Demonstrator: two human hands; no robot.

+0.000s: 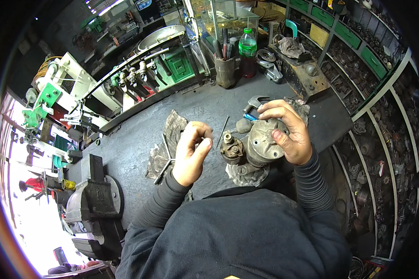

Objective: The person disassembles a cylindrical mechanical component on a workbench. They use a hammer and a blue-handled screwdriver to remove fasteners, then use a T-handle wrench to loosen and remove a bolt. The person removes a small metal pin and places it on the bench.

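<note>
A worn grey starter motor point(260, 148) stands on end on the bench, its round end cover facing up. Its smaller solenoid point(232, 149), with bolt terminals, is on the left side. My right hand point(289, 132) grips the end cover, thumb on top and fingers over the far rim. Left of the motor, my left hand point(194, 151) is raised, fingers curled in toward the thumb; its fingertips are slightly blurred, and anything between them is too small to make out. Under the motor lies a pale rag point(249, 177). A three-armed wrench point(166, 160) rests on a dark cloth point(174, 128) beside my left hand.
A thin rod point(223, 131) and a hammer head point(257, 102) lie beyond the motor. Farther back stand a tool holder point(226, 72), a green-capped bottle point(247, 53) and a metal block point(307, 81). A bench vise point(91, 200) is at left, parts shelves point(358, 69) at right.
</note>
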